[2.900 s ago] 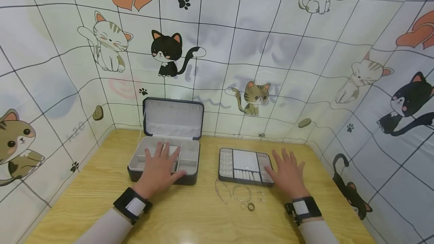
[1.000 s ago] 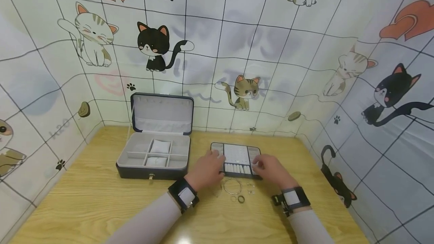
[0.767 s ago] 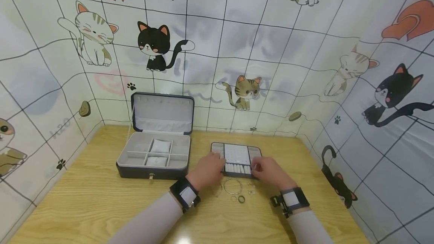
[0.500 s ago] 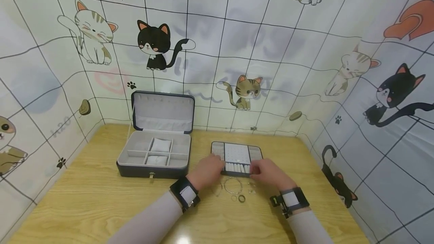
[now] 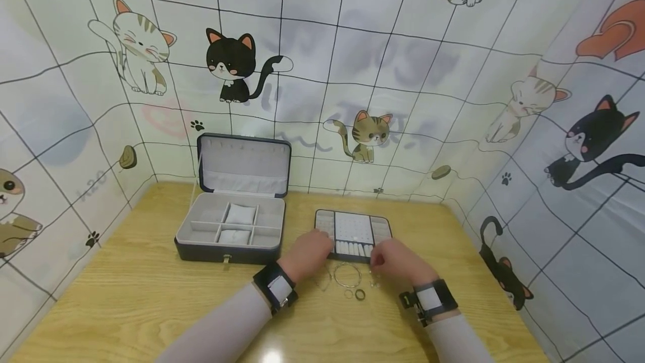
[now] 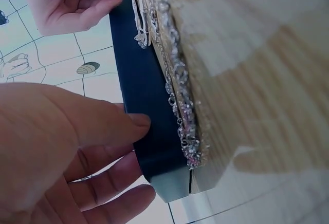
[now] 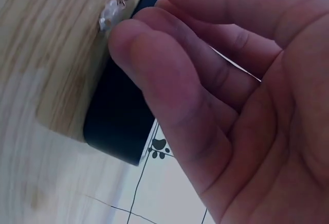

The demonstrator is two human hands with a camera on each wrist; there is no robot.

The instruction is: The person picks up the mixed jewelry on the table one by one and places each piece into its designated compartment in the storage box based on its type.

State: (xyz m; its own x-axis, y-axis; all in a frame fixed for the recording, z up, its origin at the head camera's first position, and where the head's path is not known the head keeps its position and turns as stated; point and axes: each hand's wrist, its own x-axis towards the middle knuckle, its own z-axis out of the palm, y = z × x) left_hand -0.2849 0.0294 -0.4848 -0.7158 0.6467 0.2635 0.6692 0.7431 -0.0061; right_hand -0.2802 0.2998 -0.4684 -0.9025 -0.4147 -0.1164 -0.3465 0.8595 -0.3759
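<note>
Your left hand [image 5: 308,254] grips the left front corner of a shallow, rectangular navy jewellery tray with pale fabric lining [image 5: 354,227], thumb on its front wall and fingers curled at its left end. Your right hand [image 5: 400,262] works at the tray's right front corner, fingers bent in, thumb tip close to them; whether they hold anything, you cannot tell. The tray sits on the yellow wood-grain table [image 5: 312,329], a strip of wood showing between its back edge and the cat-printed cloth wall [image 5: 322,71]. Just beside its front edge lie a silver chain with pink beads [image 6: 177,80], a thin silver round bangle [image 5: 347,287] and clear-stoned earrings [image 7: 114,13]. A small dark ring [image 5: 355,294] lies nearer you. Left of the tray, across a narrow gap, stands an open-lidded navy jewellery box [image 5: 201,253]; to the tray's right, the table runs wide to its edge.
</note>
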